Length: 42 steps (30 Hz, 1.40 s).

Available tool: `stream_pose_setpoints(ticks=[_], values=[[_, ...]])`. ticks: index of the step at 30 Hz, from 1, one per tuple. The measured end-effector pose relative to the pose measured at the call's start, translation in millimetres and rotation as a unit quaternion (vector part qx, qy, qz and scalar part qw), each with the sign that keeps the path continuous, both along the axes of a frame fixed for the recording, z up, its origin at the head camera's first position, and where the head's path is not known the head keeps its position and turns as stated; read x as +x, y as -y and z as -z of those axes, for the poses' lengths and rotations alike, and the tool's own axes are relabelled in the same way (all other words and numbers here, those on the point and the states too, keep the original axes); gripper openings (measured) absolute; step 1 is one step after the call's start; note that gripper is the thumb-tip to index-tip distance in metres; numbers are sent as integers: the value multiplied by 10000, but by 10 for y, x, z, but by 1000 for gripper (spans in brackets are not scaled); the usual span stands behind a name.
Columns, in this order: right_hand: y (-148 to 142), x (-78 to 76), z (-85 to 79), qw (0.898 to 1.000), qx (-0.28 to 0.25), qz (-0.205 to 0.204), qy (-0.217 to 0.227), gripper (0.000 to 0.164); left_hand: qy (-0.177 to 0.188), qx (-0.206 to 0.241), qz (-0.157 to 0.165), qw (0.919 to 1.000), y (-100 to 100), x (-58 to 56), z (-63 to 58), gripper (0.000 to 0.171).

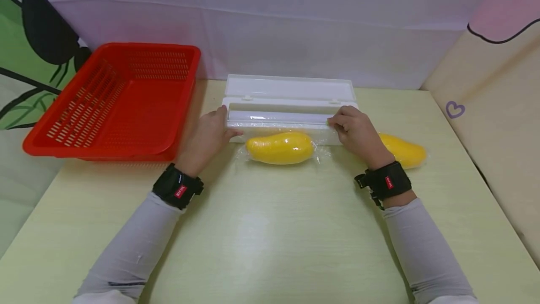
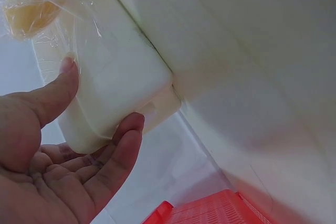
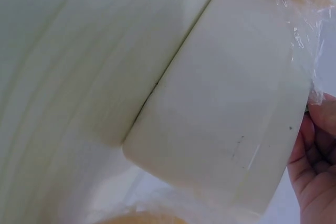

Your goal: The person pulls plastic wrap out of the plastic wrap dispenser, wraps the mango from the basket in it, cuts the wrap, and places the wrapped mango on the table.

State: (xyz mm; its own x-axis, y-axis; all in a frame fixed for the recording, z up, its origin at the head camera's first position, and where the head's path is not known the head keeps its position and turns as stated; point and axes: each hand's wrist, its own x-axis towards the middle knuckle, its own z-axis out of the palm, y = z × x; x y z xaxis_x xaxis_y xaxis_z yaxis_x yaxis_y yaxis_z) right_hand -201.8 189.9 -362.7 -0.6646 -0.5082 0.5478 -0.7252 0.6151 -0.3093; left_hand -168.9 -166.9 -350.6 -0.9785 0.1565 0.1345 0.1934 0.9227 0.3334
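Observation:
A white cling film dispenser (image 1: pixel 278 132) lies with its lid (image 1: pixel 291 87) flipped up at the back, a film roll (image 1: pixel 278 116) inside. My left hand (image 1: pixel 209 134) grips its left end, thumb at the front and fingers at the end wall, as the left wrist view shows too. At the right of the front rail, my right hand (image 1: pixel 357 131) pinches the small slide cutter, mostly hidden by the fingertips. Against the front of the box sits a yellow mango-shaped fruit (image 1: pixel 280 148) in clear film, which reaches up to the rail.
A red plastic basket (image 1: pixel 175 147) stands at the left. Another yellow fruit (image 1: pixel 402 150) lies to the right, partly behind my right wrist. A pale cloth wall (image 1: pixel 278 36) closes off the back of the table (image 1: pixel 261 233).

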Motion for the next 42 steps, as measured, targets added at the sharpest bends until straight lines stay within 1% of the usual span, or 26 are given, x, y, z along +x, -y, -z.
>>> stream_pose_setpoints(ticks=[8,22,30,36,42], values=[[24,-11,7,10000,-35,-19,32,9,71,4,-67,10000,8,-1,-10,56],[46,-53,44,9998,-176,-72,25,10,26,28,-25,10000,35,-2,-10,53],[111,-78,58,9997,-188,-149,22,9,15,7,-45,10000,29,-1,-9,52],[163,-68,42,9996,-176,-243,-2,8,5,-37,32,10000,-5,-4,-12,57],[195,-38,22,9993,-222,-287,-16,9,44,-93,-42,9999,-14,4,-11,61]])
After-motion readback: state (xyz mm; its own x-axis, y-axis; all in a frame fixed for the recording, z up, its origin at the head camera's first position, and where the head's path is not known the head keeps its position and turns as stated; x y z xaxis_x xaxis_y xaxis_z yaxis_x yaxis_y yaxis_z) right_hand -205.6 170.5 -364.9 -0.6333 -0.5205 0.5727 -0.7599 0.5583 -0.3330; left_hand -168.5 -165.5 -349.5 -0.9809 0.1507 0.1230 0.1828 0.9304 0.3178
